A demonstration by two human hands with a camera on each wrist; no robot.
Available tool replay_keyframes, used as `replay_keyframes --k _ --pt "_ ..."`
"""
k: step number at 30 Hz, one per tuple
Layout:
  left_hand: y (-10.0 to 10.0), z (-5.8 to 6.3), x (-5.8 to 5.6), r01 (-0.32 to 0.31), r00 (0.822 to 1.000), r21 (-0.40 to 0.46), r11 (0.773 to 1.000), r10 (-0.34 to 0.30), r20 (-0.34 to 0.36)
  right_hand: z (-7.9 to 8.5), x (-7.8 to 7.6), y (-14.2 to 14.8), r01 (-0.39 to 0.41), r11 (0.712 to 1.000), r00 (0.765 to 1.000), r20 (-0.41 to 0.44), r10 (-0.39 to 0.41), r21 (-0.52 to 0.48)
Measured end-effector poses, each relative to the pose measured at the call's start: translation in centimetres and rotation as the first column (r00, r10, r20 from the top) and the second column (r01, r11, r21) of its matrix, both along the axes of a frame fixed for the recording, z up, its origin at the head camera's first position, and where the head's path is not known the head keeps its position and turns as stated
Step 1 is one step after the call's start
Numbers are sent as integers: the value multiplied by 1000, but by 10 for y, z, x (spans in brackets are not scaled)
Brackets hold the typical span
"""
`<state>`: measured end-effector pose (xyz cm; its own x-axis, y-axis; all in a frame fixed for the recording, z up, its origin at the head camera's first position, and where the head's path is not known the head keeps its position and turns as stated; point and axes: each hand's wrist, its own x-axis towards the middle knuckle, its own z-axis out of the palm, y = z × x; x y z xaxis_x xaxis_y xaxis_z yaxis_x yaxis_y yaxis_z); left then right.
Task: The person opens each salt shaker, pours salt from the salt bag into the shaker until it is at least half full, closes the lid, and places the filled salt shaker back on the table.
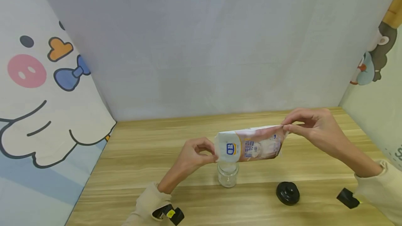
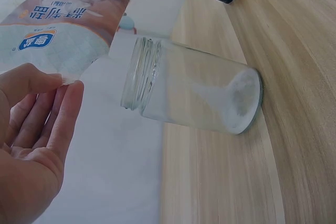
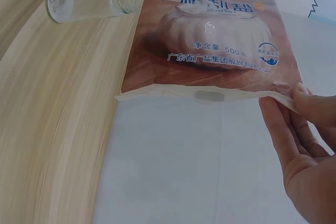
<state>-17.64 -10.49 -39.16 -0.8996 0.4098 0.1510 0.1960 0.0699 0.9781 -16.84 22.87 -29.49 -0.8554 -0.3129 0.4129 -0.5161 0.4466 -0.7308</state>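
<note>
A bag of salt [image 1: 251, 144], white at one end and brown-pink at the other, is stretched between both hands and lies nearly sideways. My left hand [image 1: 196, 154] pinches a lower corner of its white end between thumb and fingertip. At the other end, my right hand [image 1: 317, 128] pinches an upper corner, with the bag's edge between thumb and fingers. Below the white end stands an uncapped glass jar [image 1: 228, 175], its mouth partly hidden by the bag in the head view. White salt [image 2: 243, 98] lies at the jar's bottom in the left wrist view.
A round black lid [image 1: 288, 193] with a knob lies on the wooden table [image 1: 141, 163], right of the jar. Behind the table hangs a plain pale curtain [image 1: 220, 44]. Cartoon-printed cloth [image 1: 34, 121] forms the left side, and another printed cloth [image 1: 377, 107] the right.
</note>
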Motion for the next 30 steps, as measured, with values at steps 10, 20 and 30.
replay_keyframes --k 10,20,30 --pt "1 -2 -2 9 1000 20 1000 -9 -4 -2 -1 0 -24 1000 1000 -9 24 -16" --pt "2 -3 -2 6 1000 10 1000 -6 -11 -1 -3 1 -23 1000 1000 -18 23 0" --pt "2 -4 -3 5 1000 4 1000 -5 -9 -2 -3 1 -39 999 999 -25 39 -5"
